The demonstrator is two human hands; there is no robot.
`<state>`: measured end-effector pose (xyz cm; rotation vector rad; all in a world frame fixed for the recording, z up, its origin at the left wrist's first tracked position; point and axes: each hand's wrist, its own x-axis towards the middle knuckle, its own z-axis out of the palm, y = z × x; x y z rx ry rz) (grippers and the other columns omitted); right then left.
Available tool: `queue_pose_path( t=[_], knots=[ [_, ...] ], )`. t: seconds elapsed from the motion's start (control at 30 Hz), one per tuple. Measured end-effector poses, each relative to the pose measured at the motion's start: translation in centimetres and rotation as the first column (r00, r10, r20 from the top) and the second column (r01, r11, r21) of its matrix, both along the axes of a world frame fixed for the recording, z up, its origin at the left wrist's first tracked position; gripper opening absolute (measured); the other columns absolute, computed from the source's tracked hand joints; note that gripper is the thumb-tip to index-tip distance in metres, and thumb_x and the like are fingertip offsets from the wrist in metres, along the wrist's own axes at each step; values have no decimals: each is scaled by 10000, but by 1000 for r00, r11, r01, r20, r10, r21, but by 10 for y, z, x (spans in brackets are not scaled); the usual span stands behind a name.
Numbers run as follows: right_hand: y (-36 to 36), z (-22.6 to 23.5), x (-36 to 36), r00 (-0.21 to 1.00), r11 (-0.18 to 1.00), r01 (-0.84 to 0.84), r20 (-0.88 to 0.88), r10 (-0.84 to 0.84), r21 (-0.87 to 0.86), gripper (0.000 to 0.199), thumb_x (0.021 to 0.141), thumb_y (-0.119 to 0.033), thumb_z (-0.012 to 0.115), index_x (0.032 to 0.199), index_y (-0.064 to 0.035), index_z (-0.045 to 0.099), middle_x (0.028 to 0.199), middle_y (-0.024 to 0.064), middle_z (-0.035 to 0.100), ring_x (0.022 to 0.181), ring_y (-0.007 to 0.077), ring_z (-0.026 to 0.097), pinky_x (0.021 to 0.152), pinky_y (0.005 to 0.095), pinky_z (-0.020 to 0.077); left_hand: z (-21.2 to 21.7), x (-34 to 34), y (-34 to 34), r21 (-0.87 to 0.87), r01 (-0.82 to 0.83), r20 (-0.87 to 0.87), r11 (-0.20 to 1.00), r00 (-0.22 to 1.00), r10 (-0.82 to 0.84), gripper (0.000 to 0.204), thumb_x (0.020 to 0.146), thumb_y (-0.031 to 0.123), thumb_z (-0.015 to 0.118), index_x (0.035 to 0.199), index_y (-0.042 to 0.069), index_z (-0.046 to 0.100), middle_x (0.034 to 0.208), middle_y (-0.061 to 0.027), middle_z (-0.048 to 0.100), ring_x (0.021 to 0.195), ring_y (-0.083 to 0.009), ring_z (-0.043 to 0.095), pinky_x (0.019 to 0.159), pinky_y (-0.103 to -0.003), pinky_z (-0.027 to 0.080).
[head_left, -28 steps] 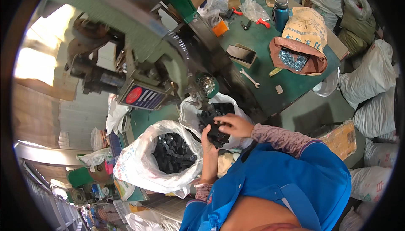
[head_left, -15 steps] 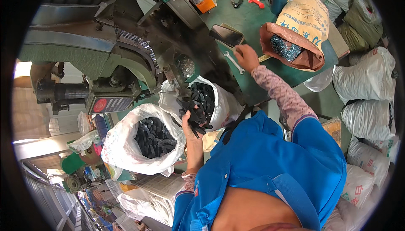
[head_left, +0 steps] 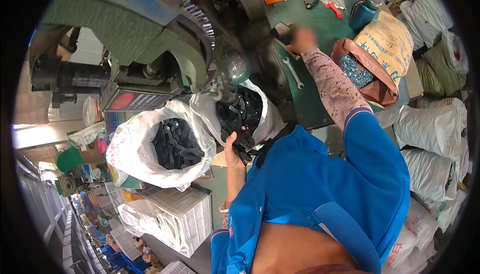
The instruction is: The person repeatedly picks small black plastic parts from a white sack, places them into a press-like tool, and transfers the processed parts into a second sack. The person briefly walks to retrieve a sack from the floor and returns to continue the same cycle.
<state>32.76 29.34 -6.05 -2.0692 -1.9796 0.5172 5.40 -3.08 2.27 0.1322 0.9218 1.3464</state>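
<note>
Your left hand [head_left: 233,154], thumb uppermost, is clasped around black parts [head_left: 243,141] at the right-hand white bag [head_left: 272,120]. Your right hand [head_left: 302,40] extends forward to the small box [head_left: 281,33]; its grip cannot be told.

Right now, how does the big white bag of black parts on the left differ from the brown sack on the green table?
The white bag looks like crinkled plastic; the brown sack looks like paper, its rim folded back. The white bag holds elongated black parts; the brown sack holds small, shiny bluish bits. The white bag's mouth faces up; the brown sack lies tipped over on the green table. Both are open, contents showing.
</note>
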Motion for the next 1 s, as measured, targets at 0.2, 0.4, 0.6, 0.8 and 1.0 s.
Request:
queue_pose_path(
  t=[0.2, 0.4, 0.6, 0.8, 1.0],
  knots=[
    [8, -14, 2, 999, 1000, 12, -30, -11, 28, 774, 579, -427, 803, 1204, -92, 493, 1198, 186, 488, 1172, 361, 419, 969, 456, 358, -2, 1, 4, -29, 44, -21, 999, 999, -45, 379, 812, 293, 601, 1038, -6, 543, 813, -128, 568, 579, -168, 540, 426, -231, 403],
    [11, -19, 0, 1000, 998, -3, -13, 4, 70, 810, 573, -454, 793, 1245, -145, 464, 1192, 185, 489, 1161, 362, 426, 961, 455, 365, 22, 12, 12, -105, 36, -61, 994, 997, -42, 359, 806, 243, 620, 1077, 24, 535, 901, -104, 600, 688, -177, 576, 434, -250, 414],
    [23, -23, 8, 999, 1000, -16, 52, 16, -2, 818, 570, -535, 770, 1238, -162, 481, 1189, 177, 497, 1136, 355, 453, 935, 453, 399, 34, 11, 31, -73, 122, -188, 990, 973, -134, 381, 758, 208, 690, 1072, 30, 571, 935, -80, 628, 697, -148, 595, 460, -273, 449],
    [-6, -9, -9, 989, 955, -129, 110, 103, 266, 619, 680, -514, 728, 1106, -93, 573, 1057, 173, 573, 1036, 344, 525, 866, 411, 438, 45, 15, 39, -10, 129, -266, 992, 956, -127, 349, 744, 122, 690, 1056, 8, 584, 925, -84, 641, 797, -163, 610, 634, -287, 520],
    [-160, 55, -60, 318, 859, -487, -948, 3, -160, 362, 903, -343, 545, 1080, -38, 623, 968, 19, 636, 881, 102, 571, 780, 247, 448, 38, 19, 45, -5, 155, -193, 988, 969, -153, 327, 755, 79, 688, 1054, 2, 579, 912, -77, 632, 800, -169, 616, 682, -297, 519]
  ],
)
